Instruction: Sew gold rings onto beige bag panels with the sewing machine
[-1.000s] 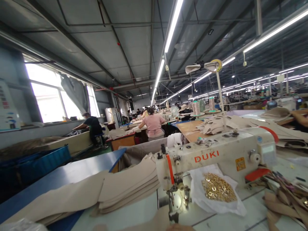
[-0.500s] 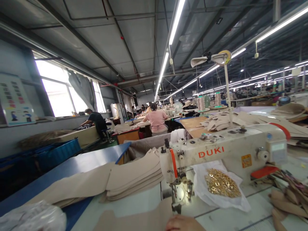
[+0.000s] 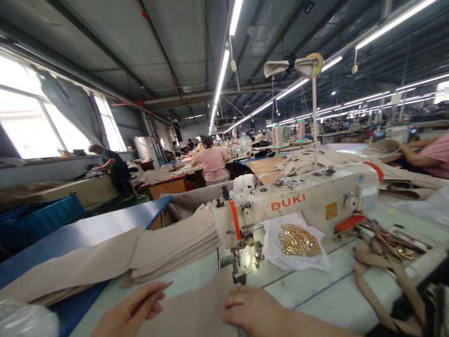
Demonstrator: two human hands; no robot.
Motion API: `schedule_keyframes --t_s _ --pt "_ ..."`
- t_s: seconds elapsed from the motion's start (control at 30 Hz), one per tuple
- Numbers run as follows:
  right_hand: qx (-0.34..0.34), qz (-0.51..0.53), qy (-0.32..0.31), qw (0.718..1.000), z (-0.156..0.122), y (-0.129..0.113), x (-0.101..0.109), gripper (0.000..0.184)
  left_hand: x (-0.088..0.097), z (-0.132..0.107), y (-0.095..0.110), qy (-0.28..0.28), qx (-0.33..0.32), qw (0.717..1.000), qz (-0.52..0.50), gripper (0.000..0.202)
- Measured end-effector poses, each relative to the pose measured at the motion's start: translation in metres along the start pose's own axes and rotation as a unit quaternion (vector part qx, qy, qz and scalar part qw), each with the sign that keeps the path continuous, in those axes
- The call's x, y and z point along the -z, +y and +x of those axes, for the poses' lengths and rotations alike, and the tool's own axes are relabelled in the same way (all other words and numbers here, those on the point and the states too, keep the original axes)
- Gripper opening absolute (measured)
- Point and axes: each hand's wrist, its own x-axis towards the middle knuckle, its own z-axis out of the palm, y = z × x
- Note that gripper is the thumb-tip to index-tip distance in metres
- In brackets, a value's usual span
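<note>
My left hand (image 3: 135,306) is closed around a thin, dark, pointed thing (image 3: 156,292); its exact kind I cannot make out. Under my hands lies a flat beige fabric panel (image 3: 196,302), one end close to the needle area of the sewing machine (image 3: 287,201). My right hand (image 3: 250,304) is curled over the panel's right edge, fingers together, just in front of the presser foot. Behind my left hand sits a stack of similar beige panels (image 3: 175,243).
Gold metal rings (image 3: 300,241) lie in a white cloth beside the machine. Beige straps (image 3: 382,267) and tools clutter the right side. A clear plastic bag (image 3: 26,318) is at lower left. Co-workers sit ahead, at left, and at far right (image 3: 431,154).
My left hand has come into view with the thin pointed thing. More of my right hand and forearm shows. The view has swung right, bringing in a co-worker at far right.
</note>
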Motion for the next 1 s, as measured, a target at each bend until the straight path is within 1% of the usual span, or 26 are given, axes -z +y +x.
schedule_keyframes --t_s 0.07,0.1,0.13,0.2,0.27,0.33,0.4,0.43,0.47,0.5,0.57,0.63,0.67,0.73,0.9,1.0 --pt "-0.011 -0.009 -0.006 1.0 -0.001 -0.002 0.008 0.021 -0.04 0.01 0.015 -0.101 -0.043 0.993 -0.049 0.027" --pt "-0.018 -0.021 -0.01 1.0 -0.004 -0.003 0.011 0.02 -0.059 0.013 0.022 -0.141 -0.064 0.985 -0.072 0.028" --pt "-0.025 -0.034 -0.017 0.999 -0.008 -0.004 0.015 0.019 -0.076 0.016 0.029 -0.166 -0.077 0.979 -0.092 0.029" --pt "-0.044 -0.058 -0.028 0.997 -0.023 -0.003 0.027 0.018 -0.1 0.02 0.037 -0.184 -0.071 0.973 -0.119 0.03" --pt "-0.083 -0.064 -0.018 0.994 -0.045 0.0 0.046 0.019 -0.112 0.024 0.037 -0.186 -0.049 0.972 -0.138 0.032" --pt "-0.163 -0.055 0.035 0.984 -0.065 0.01 0.071 0.025 -0.115 0.027 0.033 -0.189 -0.034 0.969 -0.152 0.033" --pt "-0.271 -0.05 0.065 0.959 -0.078 0.028 0.096 0.028 -0.115 0.029 0.028 -0.189 -0.025 0.967 -0.168 0.032" --pt "-0.328 -0.065 0.064 0.94 -0.08 0.04 0.106 0.028 -0.115 0.03 0.027 -0.188 -0.02 0.966 -0.176 0.032" --pt "-0.378 -0.088 0.042 0.92 -0.08 0.052 0.113 0.026 -0.115 0.031 0.026 -0.186 -0.017 0.965 -0.183 0.031" --pt "-0.407 -0.108 0.003 0.907 -0.078 0.063 0.117 0.025 -0.116 0.031 0.025 -0.184 -0.016 0.964 -0.191 0.03" --pt "-0.424 -0.126 -0.024 0.897 -0.069 0.083 0.117 0.024 -0.117 0.031 0.024 -0.181 -0.016 0.963 -0.2 0.028" --pt "-0.417 -0.136 -0.043 0.898 -0.06 0.096 0.111 0.023 -0.118 0.032 0.024 -0.18 -0.015 0.962 -0.204 0.028" --pt "-0.411 -0.141 -0.053 0.899 -0.056 0.1 0.108 0.02 -0.118 0.032 0.023 -0.179 -0.014 0.962 -0.206 0.028" --pt "-0.399 -0.149 -0.072 0.902 -0.051 0.103 0.102 0.013 -0.118 0.031 0.024 -0.177 -0.011 0.963 -0.205 0.03" --pt "-0.385 -0.162 -0.097 0.904 -0.046 0.102 0.099 0.017 -0.116 0.029 0.028 -0.172 -0.001 0.967 -0.19 0.036" --pt "-0.385 -0.159 -0.099 0.904 -0.046 0.101 0.1 0.018 -0.115 0.028 0.03 -0.175 -0.01 0.968 -0.181 0.036"
